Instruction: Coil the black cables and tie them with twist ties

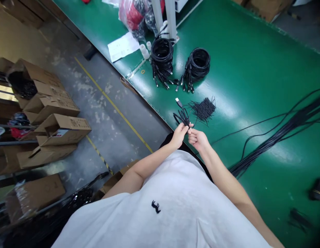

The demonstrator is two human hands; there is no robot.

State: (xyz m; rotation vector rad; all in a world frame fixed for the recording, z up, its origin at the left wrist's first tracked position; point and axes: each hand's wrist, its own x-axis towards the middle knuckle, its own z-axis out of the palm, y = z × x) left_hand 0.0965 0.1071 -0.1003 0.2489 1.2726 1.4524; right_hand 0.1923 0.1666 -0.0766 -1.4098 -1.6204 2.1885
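Near the table's front edge, a coiled black USB cable (183,117) is gripped by my left hand (180,135), its fingers closed round the bundle. The cable's white-tipped plug points away from me. My right hand (197,138) is pinched close beside it, fingertips at the bundle; what lies between them is too small to make out, perhaps a thin black tie. Just beyond my hands lies a pile of short black twist ties (204,109). Farther back stand two stacks of coiled black cables, one on the left (162,57) and one on the right (198,65).
Long loose black cables (276,127) stretch across the right of the green table (253,62). White paper (123,46), small white spools (144,51) and plastic bags with red contents (135,17) sit at the back left. Cardboard boxes (59,131) stand beyond the aisle.
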